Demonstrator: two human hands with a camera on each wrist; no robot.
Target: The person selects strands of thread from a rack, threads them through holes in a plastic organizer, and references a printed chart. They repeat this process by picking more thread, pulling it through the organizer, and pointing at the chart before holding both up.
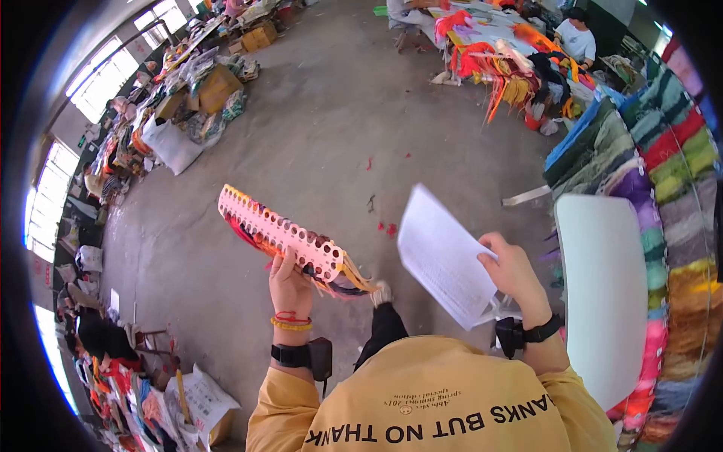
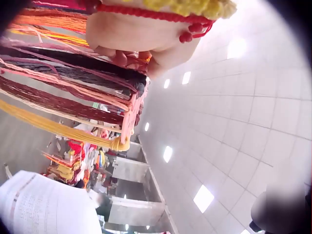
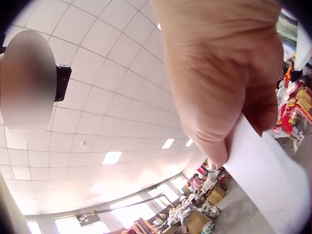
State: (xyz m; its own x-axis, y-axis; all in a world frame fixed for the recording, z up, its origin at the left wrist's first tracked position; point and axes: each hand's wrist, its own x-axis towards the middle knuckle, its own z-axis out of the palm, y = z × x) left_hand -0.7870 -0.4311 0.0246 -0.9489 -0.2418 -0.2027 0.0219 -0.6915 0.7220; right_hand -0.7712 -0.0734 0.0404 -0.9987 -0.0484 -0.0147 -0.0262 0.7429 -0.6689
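My left hand (image 1: 291,291) grips a long pink card punched with rows of holes, a thread organizer (image 1: 286,235), near its right end. Hanks of coloured thread (image 2: 63,97) in orange, black, maroon, pink and yellow hang from its holes, seen close in the left wrist view. A red cord and a yellow beaded bracelet circle that wrist. My right hand (image 1: 518,273) pinches white paper sheets (image 1: 444,260) at their right edge, thumb on top. Printed lines show on the paper (image 2: 46,207) in the left wrist view. The card and paper are held apart, above the floor.
Racks of coloured yarn (image 1: 670,166) stand at the right, beside a pale white board (image 1: 602,301). A table heaped with yarn (image 1: 520,68) is at the back right, with a seated person (image 1: 576,38). Boxes (image 1: 218,87) and bags (image 1: 172,143) line the left.
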